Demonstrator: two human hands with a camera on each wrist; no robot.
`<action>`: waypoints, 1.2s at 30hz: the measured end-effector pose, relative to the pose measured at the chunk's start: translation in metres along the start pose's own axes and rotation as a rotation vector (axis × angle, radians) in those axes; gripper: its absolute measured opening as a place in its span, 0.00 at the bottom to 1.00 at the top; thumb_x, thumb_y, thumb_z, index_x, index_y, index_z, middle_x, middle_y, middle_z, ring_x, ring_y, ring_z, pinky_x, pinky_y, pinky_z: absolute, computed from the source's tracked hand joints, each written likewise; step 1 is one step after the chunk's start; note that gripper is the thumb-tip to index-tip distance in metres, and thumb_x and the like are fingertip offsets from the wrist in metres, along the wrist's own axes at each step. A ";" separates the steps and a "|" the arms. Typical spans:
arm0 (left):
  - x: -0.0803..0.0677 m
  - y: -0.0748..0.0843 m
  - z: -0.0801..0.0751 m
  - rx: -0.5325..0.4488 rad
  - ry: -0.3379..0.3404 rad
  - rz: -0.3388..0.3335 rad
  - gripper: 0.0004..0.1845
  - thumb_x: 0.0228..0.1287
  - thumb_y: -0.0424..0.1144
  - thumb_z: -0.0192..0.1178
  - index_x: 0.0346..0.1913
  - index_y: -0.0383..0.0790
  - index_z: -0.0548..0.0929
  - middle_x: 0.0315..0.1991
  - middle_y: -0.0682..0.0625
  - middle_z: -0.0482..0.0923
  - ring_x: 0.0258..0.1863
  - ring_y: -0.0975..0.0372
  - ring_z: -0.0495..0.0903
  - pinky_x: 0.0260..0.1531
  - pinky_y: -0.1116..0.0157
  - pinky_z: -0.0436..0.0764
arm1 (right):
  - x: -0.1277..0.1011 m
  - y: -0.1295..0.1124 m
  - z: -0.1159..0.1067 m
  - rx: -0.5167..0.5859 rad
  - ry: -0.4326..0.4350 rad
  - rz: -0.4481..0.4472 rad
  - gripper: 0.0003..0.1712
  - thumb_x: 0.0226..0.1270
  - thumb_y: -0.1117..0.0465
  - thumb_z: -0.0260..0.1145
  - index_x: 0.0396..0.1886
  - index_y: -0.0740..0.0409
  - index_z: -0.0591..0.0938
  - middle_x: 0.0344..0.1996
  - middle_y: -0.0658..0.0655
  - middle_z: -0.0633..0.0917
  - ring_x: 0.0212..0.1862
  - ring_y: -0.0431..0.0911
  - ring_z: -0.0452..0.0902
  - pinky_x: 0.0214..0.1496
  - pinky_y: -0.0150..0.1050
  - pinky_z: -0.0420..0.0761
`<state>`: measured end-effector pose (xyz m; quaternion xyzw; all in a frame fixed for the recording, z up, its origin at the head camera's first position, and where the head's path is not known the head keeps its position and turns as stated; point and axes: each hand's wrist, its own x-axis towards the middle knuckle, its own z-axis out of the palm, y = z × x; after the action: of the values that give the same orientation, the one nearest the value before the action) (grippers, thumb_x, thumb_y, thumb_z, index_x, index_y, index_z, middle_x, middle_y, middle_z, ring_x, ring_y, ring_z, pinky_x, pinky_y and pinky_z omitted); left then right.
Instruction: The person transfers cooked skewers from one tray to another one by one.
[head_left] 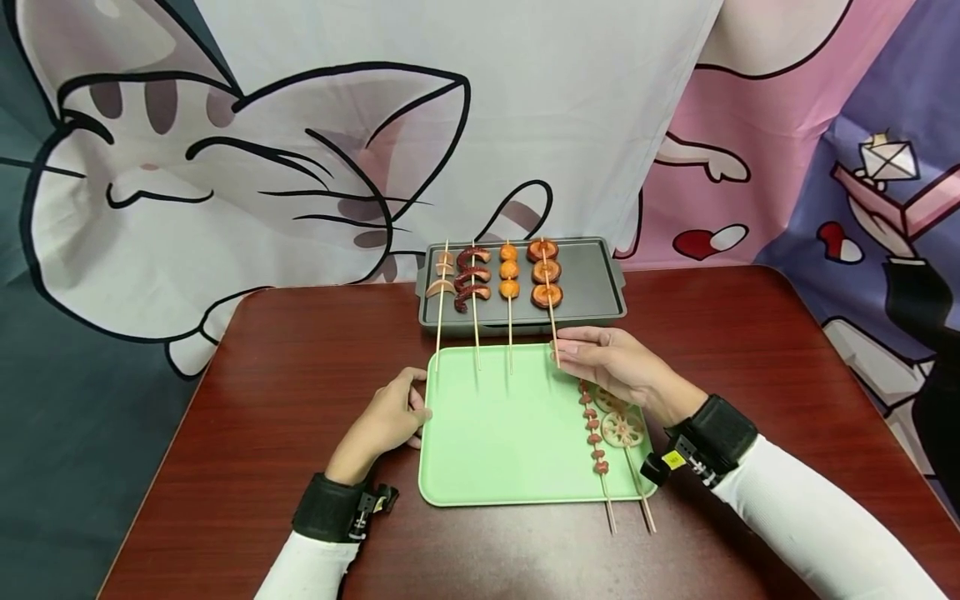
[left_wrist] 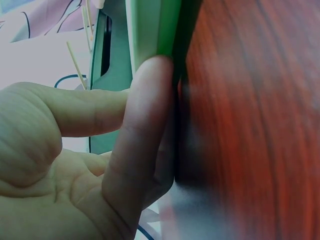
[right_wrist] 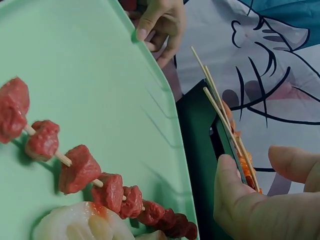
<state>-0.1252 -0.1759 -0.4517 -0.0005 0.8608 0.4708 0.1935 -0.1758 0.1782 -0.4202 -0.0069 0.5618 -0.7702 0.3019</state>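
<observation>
My left hand (head_left: 392, 412) grips the left edge of a light green tray (head_left: 480, 450), thumb at its rim; the left wrist view shows this closely. Beside the stick of a skewer of brown mushroom-like rounds (head_left: 546, 272) is my right hand (head_left: 611, 364). Its fingertips touch or nearly touch the stick, while the thumb and finger stand apart in the right wrist view. That skewer lies on a grey grill pan (head_left: 588, 283), along with skewers of orange balls (head_left: 509, 270), dark red sausages (head_left: 472, 275) and pale curved pieces (head_left: 441, 286). Their sticks reach over the tray's far edge.
A skewer of red meat chunks (head_left: 594, 439) and a lotus root skewer (head_left: 622, 429) lie on the tray's right side, sticks overhanging the near edge. Everything stands on a reddish-brown table (head_left: 322, 333). A printed cloth (head_left: 570, 100) hangs behind.
</observation>
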 end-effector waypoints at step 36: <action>0.000 0.002 0.001 0.000 0.005 -0.006 0.32 0.70 0.25 0.61 0.74 0.34 0.64 0.34 0.41 0.74 0.24 0.54 0.81 0.22 0.60 0.88 | 0.022 -0.007 0.004 -0.078 0.029 0.014 0.29 0.80 0.72 0.55 0.75 0.77 0.60 0.45 0.53 0.86 0.44 0.39 0.87 0.50 0.29 0.88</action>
<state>-0.1250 -0.1744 -0.4501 -0.0042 0.8611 0.4704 0.1928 -0.1954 0.1659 -0.4195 -0.0036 0.5957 -0.7456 0.2988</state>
